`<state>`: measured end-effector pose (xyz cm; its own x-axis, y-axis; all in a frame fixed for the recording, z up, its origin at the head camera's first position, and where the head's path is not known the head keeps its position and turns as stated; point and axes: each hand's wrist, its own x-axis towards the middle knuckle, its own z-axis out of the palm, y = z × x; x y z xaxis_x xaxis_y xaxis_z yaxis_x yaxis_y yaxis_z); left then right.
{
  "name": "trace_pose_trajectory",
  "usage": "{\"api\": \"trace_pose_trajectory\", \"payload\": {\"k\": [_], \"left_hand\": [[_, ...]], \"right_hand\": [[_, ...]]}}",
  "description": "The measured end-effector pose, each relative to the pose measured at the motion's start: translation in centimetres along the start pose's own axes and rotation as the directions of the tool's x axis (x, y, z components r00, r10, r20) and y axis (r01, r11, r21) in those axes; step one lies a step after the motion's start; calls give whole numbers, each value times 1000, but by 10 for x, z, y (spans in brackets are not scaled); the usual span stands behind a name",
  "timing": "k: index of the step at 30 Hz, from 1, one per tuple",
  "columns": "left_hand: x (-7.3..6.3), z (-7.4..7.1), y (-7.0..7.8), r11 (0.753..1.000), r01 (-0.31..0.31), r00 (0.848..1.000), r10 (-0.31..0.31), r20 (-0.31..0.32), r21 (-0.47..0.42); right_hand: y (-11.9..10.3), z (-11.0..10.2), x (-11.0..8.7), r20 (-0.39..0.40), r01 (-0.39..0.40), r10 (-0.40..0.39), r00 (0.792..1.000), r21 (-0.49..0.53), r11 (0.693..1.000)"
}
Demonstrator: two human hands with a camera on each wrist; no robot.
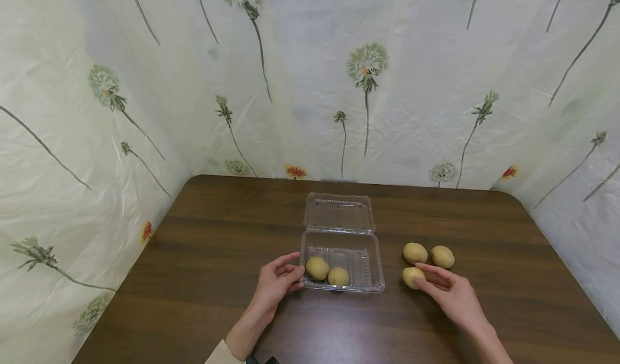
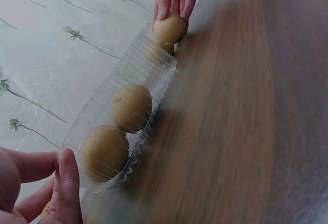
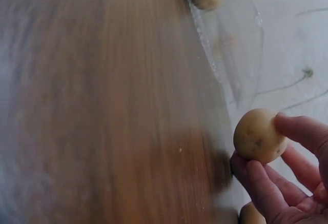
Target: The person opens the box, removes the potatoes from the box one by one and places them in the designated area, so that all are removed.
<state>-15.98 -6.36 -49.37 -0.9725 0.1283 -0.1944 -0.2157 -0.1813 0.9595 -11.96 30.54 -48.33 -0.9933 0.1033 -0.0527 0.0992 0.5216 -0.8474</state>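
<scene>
Quietly, the left hand [image 1: 278, 280] pinched the left rim of a clear plastic container [image 1: 360, 261] toward its near corner, thumb and fingers curled on the edge. The container sat on the brown table [image 1: 194, 267], its lid [image 1: 339, 213] folded back toward the far side. Inside, at the near left, one potato [image 1: 317, 268] lay beside a second potato [image 1: 338, 277] (the right part of the base was bare). To the right of the container, the right hand [image 1: 452, 296] gripped a third potato [image 1: 410, 278] between thumb and fingers. Just beyond, on the far side, lay a fourth potato [image 1: 415, 252], with a fifth potato [image 1: 443, 257] to its right. A flower-printed sheet [image 1: 300, 73] hung behind the table.
</scene>
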Motion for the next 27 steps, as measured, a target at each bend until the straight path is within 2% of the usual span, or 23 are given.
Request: {"api": "trace_pose_trajectory", "payload": {"k": [27], "left_hand": [[1, -1, -1, 1000, 9, 1000, -9, -1, 2]], "right_hand": [[6, -4, 5, -19, 27, -28, 999, -66, 997]]}}
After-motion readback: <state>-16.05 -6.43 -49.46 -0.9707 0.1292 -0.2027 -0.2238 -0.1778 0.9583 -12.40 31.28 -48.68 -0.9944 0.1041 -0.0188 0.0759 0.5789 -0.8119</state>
